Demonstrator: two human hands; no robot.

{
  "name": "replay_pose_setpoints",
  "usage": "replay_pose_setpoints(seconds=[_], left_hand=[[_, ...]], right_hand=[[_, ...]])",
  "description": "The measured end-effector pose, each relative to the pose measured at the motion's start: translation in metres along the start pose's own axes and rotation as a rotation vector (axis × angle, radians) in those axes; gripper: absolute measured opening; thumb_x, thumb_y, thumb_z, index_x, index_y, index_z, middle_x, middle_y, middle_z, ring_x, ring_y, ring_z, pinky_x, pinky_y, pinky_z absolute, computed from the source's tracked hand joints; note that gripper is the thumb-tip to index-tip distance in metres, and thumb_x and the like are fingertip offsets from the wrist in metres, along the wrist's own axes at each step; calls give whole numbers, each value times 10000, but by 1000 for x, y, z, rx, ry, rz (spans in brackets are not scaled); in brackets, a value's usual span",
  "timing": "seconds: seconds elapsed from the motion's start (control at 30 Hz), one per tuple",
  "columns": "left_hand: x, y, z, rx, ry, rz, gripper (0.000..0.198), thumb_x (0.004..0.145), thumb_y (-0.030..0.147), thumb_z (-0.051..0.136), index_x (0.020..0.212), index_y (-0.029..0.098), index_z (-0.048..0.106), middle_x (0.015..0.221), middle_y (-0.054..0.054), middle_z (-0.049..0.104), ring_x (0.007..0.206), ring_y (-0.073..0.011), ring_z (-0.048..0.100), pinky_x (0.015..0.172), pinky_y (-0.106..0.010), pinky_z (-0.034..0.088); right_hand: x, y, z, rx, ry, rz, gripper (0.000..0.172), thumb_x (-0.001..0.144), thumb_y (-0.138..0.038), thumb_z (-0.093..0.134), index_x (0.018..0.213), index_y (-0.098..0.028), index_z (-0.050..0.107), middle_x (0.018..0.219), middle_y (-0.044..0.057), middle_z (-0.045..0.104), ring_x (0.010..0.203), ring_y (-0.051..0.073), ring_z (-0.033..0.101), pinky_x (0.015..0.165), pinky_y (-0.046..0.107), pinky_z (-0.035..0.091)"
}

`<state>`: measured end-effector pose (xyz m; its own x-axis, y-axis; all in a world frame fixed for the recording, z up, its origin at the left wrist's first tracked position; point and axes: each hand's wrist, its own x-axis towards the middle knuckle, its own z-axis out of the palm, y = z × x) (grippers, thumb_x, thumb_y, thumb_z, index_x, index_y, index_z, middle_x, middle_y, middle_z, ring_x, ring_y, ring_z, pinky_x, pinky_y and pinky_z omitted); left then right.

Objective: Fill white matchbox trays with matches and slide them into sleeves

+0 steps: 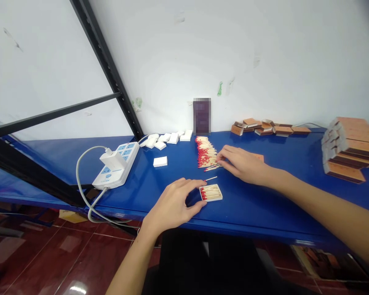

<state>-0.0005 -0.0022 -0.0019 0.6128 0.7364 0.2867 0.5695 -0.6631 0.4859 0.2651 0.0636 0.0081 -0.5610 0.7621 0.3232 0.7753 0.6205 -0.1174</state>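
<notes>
A match-filled white tray (213,200) is gripped at its nine-o'clock end by the left hand (176,205). From the tray, matches (206,153) are heaped at twelve, touched from three o'clock by the right hand (240,164); small white boxes (173,138) are scattered at eleven.

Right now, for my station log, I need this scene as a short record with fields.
Left hand: thumb and forefinger hold the left end of a white tray
Tray contents: matches, red heads to the left
Right hand: fingertips at the match pile; grip unclear
Between tray and pile: one loose match
Left side: power strip, small white boxes
Right side: stacked orange boxes
</notes>
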Motion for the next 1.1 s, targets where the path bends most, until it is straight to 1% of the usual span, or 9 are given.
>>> replay_pose_setpoints(seconds=[0.1,0.23,0.33,0.43,0.6,0.7,0.9,1.0,1.1], left_hand=[[0,0,0,-1,-5,4,365,919,292,681,1268,270,580,1226,-2,674,980,-223,610,903,-354,496],[0,1,-1,-5,-5,11,366,911,291,684,1263,263,588,1229,-14,674,1004,-233,613,915,-365,497],[0,1,0,-7,-4,14,363,913,294,682,1262,263,590,1239,-16,672,1017,-235,613,925,-372,497],[0,1,0,-8,-2,17,361,915,299,679,1263,259,592,1243,-26,673,1020,-240,616,923,-376,500],[0,1,0,-16,-1,13,350,919,307,678,1256,265,594,1243,-20,673,1018,-237,617,912,-363,502],[0,1,0,-14,-1,13,347,919,305,677,1254,267,594,1233,-11,675,1017,-232,612,912,-358,499],[0,1,-1,-4,-4,11,347,914,301,680,1249,260,598,1226,-23,677,995,-231,617,894,-357,506],[0,1,-1,-1,-1,17,350,914,306,680,1251,254,598,1211,-32,682,1002,-237,622,895,-364,505],[1,1,0,7,4,28,344,915,300,681,1245,255,598,1192,-29,689,1002,-236,622,895,-360,499]], right_hand=[[-1,2,1,16,-5,-23,210,1008,-269,407,928,-185,581,909,70,625,796,208,569,721,333,409],[-1,4,3,-71,-33,-49,206,997,-264,439,935,-187,620,921,73,643,816,221,583,728,347,407],[-2,7,2,-103,-38,-28,199,986,-281,472,976,-189,648,937,74,652,815,220,599,705,338,406],[-4,9,-1,-118,-58,23,169,958,-287,514,957,-201,659,928,65,659,779,211,602,652,323,393],[-7,10,-5,-107,-158,71,214,983,-276,437,851,-216,595,878,44,654,710,188,592,573,300,364],[-7,7,-7,-118,-185,76,227,992,-261,401,821,-215,542,857,46,645,672,181,578,556,301,356],[-7,-4,-8,-79,-106,-9,174,981,-254,420,849,-214,526,874,48,642,654,177,560,587,312,361],[-5,-10,0,-30,-71,-88,163,987,-231,420,879,-206,539,880,52,644,705,184,570,643,313,383],[-2,-14,9,-57,-41,-110,154,986,-210,431,902,-190,558,906,69,648,756,201,572,677,320,389]])
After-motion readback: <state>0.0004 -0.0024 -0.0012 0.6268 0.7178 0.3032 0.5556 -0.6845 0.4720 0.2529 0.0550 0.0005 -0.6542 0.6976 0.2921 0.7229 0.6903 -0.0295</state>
